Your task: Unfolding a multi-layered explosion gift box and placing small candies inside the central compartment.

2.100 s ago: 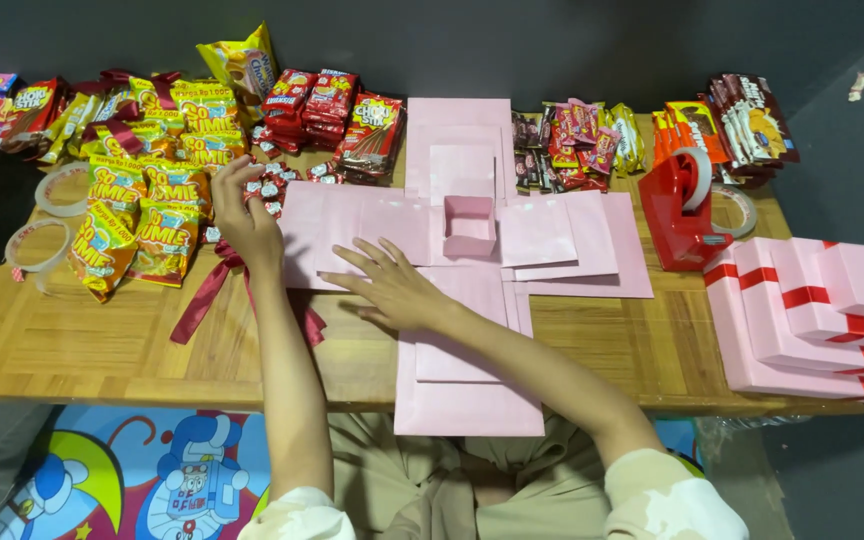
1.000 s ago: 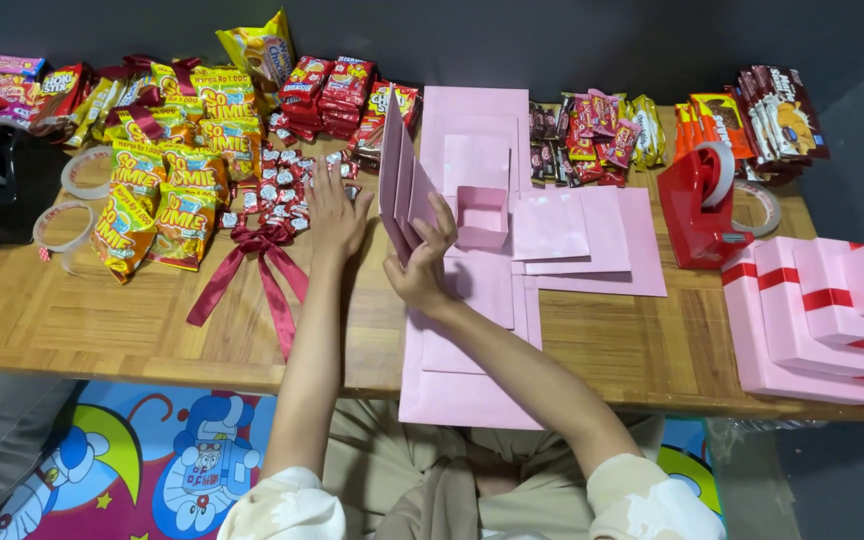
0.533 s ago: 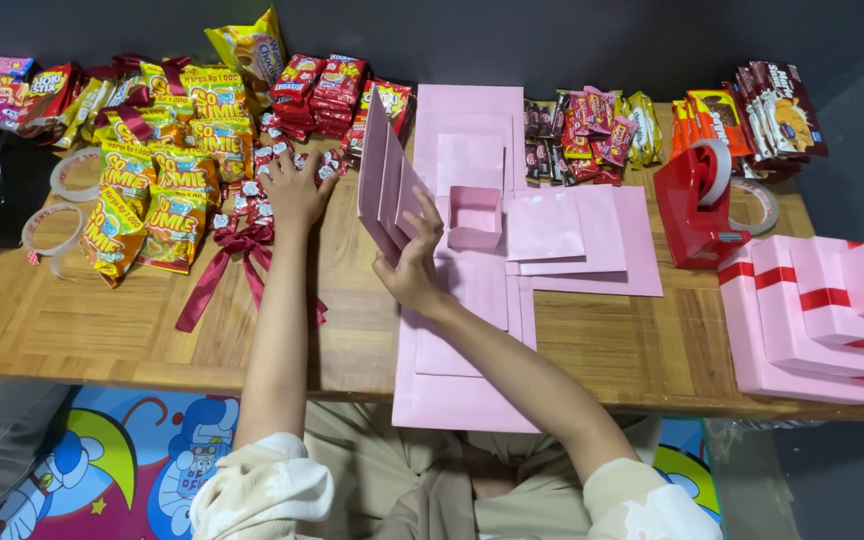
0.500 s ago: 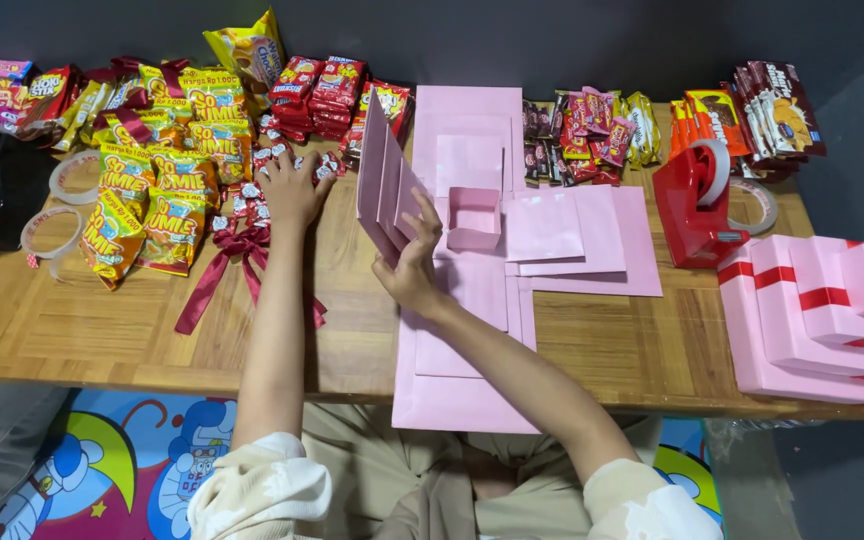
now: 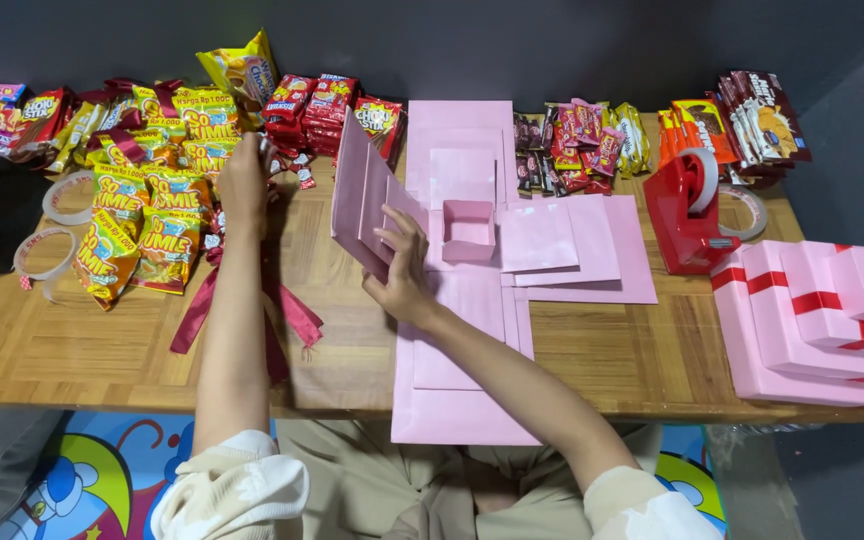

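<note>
While raised on its left edge, pink flap stack (image 5: 364, 195) against grasping right hand (image 5: 404, 272).

Cream sleeves pushed up, olive-khaki trousers, bare forearms.

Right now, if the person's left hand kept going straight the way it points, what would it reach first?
The left hand points away from the body, toward the table's far edge. First in line look to be the stacked red snack packets, beside the upright yellow chip bag, though depth is unclear.
</note>
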